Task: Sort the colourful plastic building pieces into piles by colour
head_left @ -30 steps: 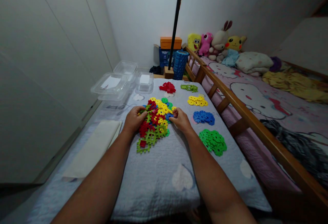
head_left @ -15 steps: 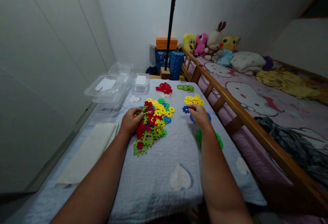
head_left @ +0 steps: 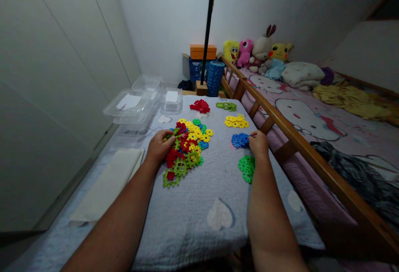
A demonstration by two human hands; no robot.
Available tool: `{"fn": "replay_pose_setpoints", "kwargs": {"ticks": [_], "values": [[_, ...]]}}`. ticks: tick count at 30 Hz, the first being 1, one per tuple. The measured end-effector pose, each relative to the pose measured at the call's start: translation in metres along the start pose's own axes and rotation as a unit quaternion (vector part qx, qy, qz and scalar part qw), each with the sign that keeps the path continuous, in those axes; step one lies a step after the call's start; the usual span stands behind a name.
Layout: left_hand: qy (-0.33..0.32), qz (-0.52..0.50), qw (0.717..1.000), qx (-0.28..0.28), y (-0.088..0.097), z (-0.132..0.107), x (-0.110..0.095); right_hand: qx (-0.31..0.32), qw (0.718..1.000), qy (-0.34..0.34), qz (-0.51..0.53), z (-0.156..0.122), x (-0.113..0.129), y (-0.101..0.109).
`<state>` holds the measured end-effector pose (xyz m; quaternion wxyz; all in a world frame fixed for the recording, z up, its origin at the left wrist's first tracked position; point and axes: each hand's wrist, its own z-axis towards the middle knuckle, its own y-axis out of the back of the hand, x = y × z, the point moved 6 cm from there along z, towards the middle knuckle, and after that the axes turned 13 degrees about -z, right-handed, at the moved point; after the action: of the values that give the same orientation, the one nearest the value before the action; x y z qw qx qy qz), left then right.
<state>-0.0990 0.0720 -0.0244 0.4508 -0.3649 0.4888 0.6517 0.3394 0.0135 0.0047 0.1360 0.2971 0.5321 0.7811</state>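
Observation:
A mixed heap of interlocking plastic pieces (head_left: 188,141), flower-shaped and square, in red, yellow, green and blue, lies mid-table. My left hand (head_left: 159,145) rests against the heap's left side, thumb and fingers pinched together; what lies between them is hidden. On the right, my right hand (head_left: 259,144) is closed at the right edge of the blue flower-shaped pieces (head_left: 240,140), its fingertips pinching a blue piece that is mostly hidden. Just nearer, partly behind my right forearm, are green flower-shaped pieces (head_left: 247,168). Yellow flower-shaped pieces (head_left: 236,121) lie beyond the blue ones.
Farther back lie red pieces (head_left: 200,106) and light-green pieces (head_left: 226,106). Clear plastic boxes (head_left: 132,108) stand at the back left, with a folded cream cloth (head_left: 107,185) nearer. A wooden bed rail (head_left: 280,133) runs along the right; a black pole (head_left: 207,31) rises behind the table.
My right hand has moved right with a blue flower-shaped piece, from left of the blue group to its right edge, uncovering the blue and green groups. My left hand stays at the heap.

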Motion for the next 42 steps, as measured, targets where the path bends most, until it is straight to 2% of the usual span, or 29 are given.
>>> {"fn": "replay_pose_setpoints", "kwargs": {"ticks": [5, 9, 13, 16, 28, 37, 42], "values": [[0.002, -0.002, 1.000, 0.001, 0.000, 0.000, 0.001, 0.005, 1.000, -0.015, -0.014, 0.004, -0.010, -0.003], [0.002, -0.004, 1.000, 0.000, 0.000, 0.001, 0.001, -0.005, 1.000, 0.016, -0.020, 0.003, -0.004, -0.001], [0.000, 0.000, 1.000, 0.003, 0.000, 0.001, 0.000, 0.041, 0.997, 0.064, -0.028, -0.002, 0.008, -0.007], [0.000, 0.001, 1.000, 0.003, 0.000, 0.000, 0.000, 0.065, 0.994, 0.076, -0.039, -0.004, 0.010, -0.011], [-0.001, 0.003, 1.000, 0.006, 0.000, 0.000, -0.001, 0.034, 0.996, 0.050, -0.071, -0.003, 0.001, -0.012], [-0.004, 0.001, 1.000, 0.005, 0.000, 0.000, -0.002, 0.065, 0.990, 0.092, -0.083, -0.012, 0.023, -0.017], [-0.005, -0.001, 1.000, 0.006, 0.000, 0.000, -0.001, 0.059, 0.990, 0.093, -0.089, -0.013, 0.022, -0.016]]}}
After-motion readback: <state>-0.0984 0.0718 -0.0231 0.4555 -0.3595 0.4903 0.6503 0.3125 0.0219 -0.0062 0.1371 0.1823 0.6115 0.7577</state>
